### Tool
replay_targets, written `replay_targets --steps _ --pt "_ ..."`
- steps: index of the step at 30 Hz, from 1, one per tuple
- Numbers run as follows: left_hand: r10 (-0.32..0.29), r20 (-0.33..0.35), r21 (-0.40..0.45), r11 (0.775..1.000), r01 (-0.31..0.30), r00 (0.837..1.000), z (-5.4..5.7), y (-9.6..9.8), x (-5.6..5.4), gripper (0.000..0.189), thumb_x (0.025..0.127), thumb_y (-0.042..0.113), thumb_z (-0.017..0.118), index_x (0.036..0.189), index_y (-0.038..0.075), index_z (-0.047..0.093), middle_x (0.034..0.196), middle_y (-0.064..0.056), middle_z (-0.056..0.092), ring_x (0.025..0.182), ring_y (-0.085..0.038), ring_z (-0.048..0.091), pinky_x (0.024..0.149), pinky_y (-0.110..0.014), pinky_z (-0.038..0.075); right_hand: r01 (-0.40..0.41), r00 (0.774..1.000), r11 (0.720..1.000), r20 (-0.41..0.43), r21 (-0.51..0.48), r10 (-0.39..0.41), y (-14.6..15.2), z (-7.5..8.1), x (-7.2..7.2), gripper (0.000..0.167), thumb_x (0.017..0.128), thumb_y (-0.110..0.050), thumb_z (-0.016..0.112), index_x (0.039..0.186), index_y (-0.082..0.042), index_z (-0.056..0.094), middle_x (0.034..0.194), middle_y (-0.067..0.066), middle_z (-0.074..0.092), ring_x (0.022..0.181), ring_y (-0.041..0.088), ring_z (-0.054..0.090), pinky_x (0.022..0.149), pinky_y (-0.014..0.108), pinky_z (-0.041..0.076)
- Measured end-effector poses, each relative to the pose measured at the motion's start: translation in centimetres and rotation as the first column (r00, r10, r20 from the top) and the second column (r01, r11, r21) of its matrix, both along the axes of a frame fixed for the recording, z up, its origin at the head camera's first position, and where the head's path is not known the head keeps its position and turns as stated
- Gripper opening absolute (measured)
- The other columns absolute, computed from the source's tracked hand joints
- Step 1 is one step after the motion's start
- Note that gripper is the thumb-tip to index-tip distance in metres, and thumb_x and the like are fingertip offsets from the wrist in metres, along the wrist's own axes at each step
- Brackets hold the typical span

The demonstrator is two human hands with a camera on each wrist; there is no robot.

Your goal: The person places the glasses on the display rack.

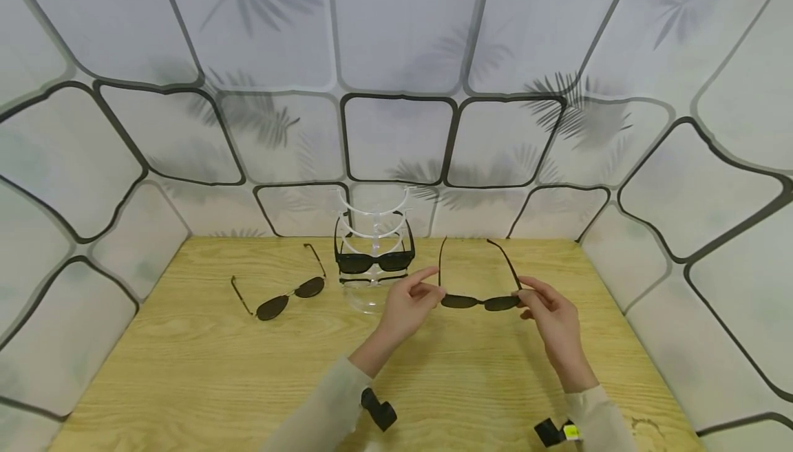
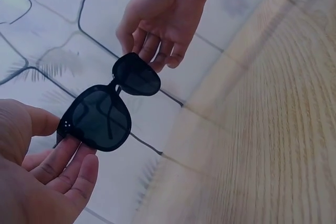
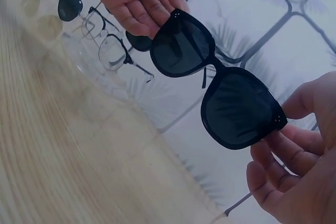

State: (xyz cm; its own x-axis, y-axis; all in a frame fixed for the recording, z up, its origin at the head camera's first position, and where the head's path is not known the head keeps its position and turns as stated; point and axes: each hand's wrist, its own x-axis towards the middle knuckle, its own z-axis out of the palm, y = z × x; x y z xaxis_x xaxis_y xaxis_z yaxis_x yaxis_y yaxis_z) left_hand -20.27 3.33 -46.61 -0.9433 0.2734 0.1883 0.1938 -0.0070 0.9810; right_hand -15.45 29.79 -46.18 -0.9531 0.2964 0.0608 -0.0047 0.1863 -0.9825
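Black sunglasses [image 3: 218, 67], unfolded, left hand [image 1: 407, 305] and right hand [image 1: 556, 321] each pinching one end, fingers [image 3: 289, 153] curled, clear stand [image 1: 374, 235] nearby

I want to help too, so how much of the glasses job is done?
Done, it seems: boxy sunglasses and clear glasses sit on the stand. In hand: black sunglasses, between left hand and right hand. Left, probably: placing those, then the thin-framed sunglasses lying on the table.

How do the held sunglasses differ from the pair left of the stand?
The held sunglasses have a thick black frame; the left pair, a thin one. Left hand and right hand grip the held sunglasses; the left pair rests on the table. Both have dark lenses and unfolded temples.
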Motion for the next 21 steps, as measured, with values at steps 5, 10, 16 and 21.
replay_targets --steps 5,10,16,21 --pt "0.007 0.002 0.002 1.0 -0.007 1.0 0.7 -1.2 1.0 0.047 0.098 0.01 0.074 0.144 0.003 0.064 0.103 -0.023 0.079 0.098 -0.034 0.078 0.085 -0.02 0.059 -0.043 0.999 0.998 -0.011 0.038 0.044 -0.5 0.8 0.5 0.042 0.107 -0.023 0.064 0.142 -0.001 0.063 0.099 -0.019 0.078 0.086 0.005 0.07 0.075 0.024 0.061" --pt "0.017 0.011 0.017 1.0 -0.018 1.0 1.4 -2.0 1.8 0.048 0.098 0.01 0.074 0.145 0.005 0.063 0.103 -0.022 0.079 0.098 -0.033 0.078 0.088 -0.023 0.061 -0.073 0.997 0.994 -0.021 0.078 0.075 -1.1 1.6 0.8 0.042 0.107 -0.026 0.064 0.143 -0.003 0.063 0.101 -0.019 0.077 0.084 0.006 0.07 0.078 0.026 0.061" --pt "0.024 0.007 0.05 0.998 -0.024 1.0 2.1 -2.9 2.5 0.049 0.098 0.007 0.074 0.146 0.004 0.062 0.105 -0.025 0.078 0.099 -0.037 0.077 0.082 -0.019 0.06 -0.102 0.994 0.99 -0.025 0.097 0.104 -1.9 2.4 1.1 0.043 0.108 -0.028 0.063 0.144 -0.005 0.063 0.102 -0.019 0.076 0.084 0.008 0.069 0.079 0.025 0.06" --pt "0.046 -0.003 0.048 0.998 -0.046 0.999 2.5 -3.8 3.1 0.049 0.098 0.008 0.074 0.145 0.004 0.063 0.105 -0.025 0.078 0.097 -0.032 0.078 0.082 -0.019 0.06 -0.134 0.989 0.985 -0.041 0.107 0.139 -2.5 2.8 1.1 0.043 0.108 -0.027 0.064 0.144 -0.005 0.062 0.102 -0.018 0.076 0.086 0.007 0.069 0.079 0.027 0.061"
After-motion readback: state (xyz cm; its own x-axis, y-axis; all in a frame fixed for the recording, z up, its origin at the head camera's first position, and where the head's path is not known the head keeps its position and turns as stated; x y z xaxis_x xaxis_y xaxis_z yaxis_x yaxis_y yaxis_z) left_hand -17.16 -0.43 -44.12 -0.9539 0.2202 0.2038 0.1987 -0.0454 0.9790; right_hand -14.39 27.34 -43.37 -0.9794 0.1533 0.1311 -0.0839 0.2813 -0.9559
